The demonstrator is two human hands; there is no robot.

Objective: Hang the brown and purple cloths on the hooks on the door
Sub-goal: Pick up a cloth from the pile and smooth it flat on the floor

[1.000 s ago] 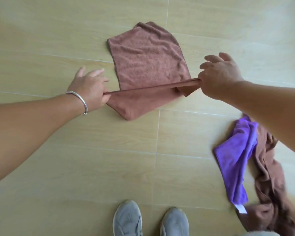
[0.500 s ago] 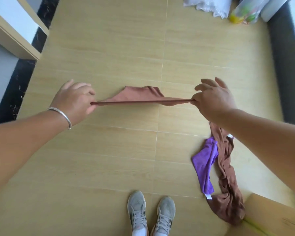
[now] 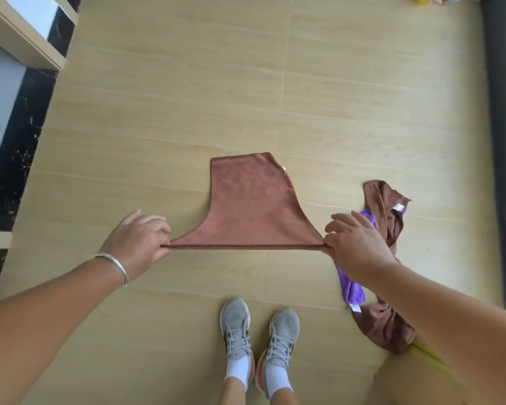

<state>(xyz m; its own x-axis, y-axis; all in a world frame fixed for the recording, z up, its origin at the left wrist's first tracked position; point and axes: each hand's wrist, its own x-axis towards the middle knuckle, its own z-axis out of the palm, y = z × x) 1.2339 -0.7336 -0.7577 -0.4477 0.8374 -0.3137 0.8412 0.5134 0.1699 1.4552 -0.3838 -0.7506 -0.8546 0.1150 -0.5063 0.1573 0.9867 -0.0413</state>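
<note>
Since the earlier frame the brown cloth (image 3: 251, 209) had swung out from a thin band into a broad hanging panel, above the floor (image 3: 170, 118). The left hand (image 3: 136, 241) and right hand (image 3: 355, 247) each pinched a top corner between thumb and fingers, the edge stretched taut. To the right, the purple cloth (image 3: 351, 287) lay tangled with a darker brown cloth (image 3: 386, 325) on the floor.

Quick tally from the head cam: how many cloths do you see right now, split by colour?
Brown cloths: 2, one stretched between the left hand and right hand, one crumpled on the floor
Purple cloths: 1, lying with the crumpled brown one
Total: 3
</note>
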